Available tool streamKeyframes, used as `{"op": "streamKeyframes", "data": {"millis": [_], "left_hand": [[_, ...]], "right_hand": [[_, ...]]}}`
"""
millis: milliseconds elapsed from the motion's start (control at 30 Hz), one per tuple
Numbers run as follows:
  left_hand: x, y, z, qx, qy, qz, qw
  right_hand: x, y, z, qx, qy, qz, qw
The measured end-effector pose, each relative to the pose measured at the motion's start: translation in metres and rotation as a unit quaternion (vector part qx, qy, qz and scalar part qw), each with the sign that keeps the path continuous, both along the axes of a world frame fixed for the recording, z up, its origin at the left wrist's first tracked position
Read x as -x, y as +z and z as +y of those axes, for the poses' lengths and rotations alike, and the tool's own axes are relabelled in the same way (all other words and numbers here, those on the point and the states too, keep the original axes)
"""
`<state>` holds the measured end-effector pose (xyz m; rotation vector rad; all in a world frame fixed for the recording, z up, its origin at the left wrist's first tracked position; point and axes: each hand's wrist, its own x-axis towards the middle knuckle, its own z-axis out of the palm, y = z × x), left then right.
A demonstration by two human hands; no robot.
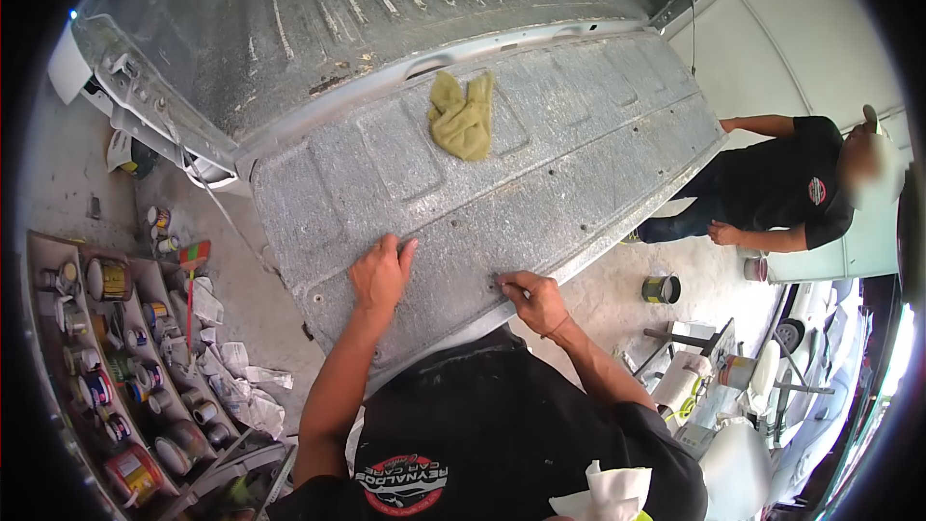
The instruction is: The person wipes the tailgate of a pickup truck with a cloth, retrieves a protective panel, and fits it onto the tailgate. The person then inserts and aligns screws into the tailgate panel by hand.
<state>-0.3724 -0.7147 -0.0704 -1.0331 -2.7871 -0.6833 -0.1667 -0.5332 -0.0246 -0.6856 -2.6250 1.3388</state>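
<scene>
The lowered tailgate (502, 198) of a pickup bed spans the middle of the view, its grey surface rough and speckled. My left hand (381, 275) rests on it with the fingers apart, holding nothing. Near the tailgate's front edge is my right hand (535, 301), its thumb and fingers pinched together at a small dark hole; what they hold, if anything, is too small to name. Farther back, a crumpled olive-yellow cloth (463, 118) lies on the tailgate, touched by neither hand.
A co-worker (786, 178) in a black shirt stands at the tailgate's right end, one hand on its edge. Shelves (92, 270) of paint cans and a broom (193, 256) are at left. A dark bucket (661, 289) sits on the floor at right.
</scene>
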Motion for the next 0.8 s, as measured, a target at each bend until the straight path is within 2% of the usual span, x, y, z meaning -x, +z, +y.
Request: {"op": "streamKeyframes", "data": {"millis": [67, 100, 167, 333, 400, 700, 767, 800], "left_hand": [[-0.001, 0.007, 0.0, -0.003, -0.006, -0.02, 1.0], [0.0, 0.011, 0.0, -0.007, -0.01, -0.039, 0.999], [-0.001, 0.018, 0.002, 0.009, -0.003, -0.056, 0.998], [-0.002, 0.02, 0.002, 0.027, 0.012, -0.08, 0.996], [-0.003, 0.018, 0.002, 0.024, 0.008, -0.033, 0.999], [-0.001, 0.011, 0.001, 0.02, 0.006, -0.032, 0.999], [-0.003, 0.005, -0.001, 0.002, 0.006, -0.008, 1.0], [-0.003, 0.002, -0.002, -0.014, 0.006, 0.014, 1.0]], "right_hand": [[0.004, 0.004, -0.005, -0.078, 0.014, 0.009, 0.997], [0.003, 0.002, -0.002, -0.08, 0.014, 0.011, 0.997], [0.003, -0.006, 0.007, -0.161, 0.101, 0.001, 0.982], [0.003, -0.012, 0.009, -0.178, 0.139, 0.023, 0.974], [0.006, -0.013, 0.008, -0.192, 0.151, 0.024, 0.97], [0.013, -0.021, 0.011, -0.226, 0.177, 0.025, 0.958], [0.016, -0.014, 0.003, -0.266, 0.22, 0.005, 0.939], [0.017, -0.009, 0.0, -0.277, 0.223, -0.049, 0.933]]}}
